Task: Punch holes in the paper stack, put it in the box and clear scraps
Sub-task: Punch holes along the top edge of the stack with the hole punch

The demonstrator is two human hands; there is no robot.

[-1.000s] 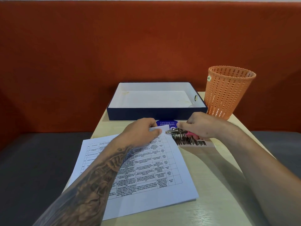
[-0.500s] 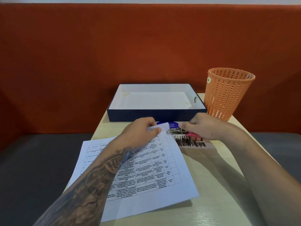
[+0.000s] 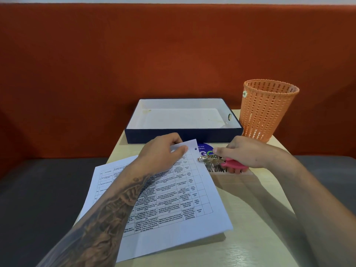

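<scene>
A break area or pantry of an office is serving as the workplace: a long rust-orange upholstered bench backrest [image 3: 173, 54] is running wall to wall above a grey seat cushion [image 3: 38, 189], a small pale wood-laminate desk [image 3: 260, 228] is standing against it, and a round blue sticker [image 3: 204, 148] on the desk is showing the partly readable words "our" and "clean".

Printed paper stack [image 3: 173, 199] lies skewed on the pale bench, its far corner lifted, 1 small hole near that corner. Hole punch [image 3: 221, 162], metal head and pink handles, sits just right of it. Navy box [image 3: 183, 134] behind lies open, white inside.
</scene>
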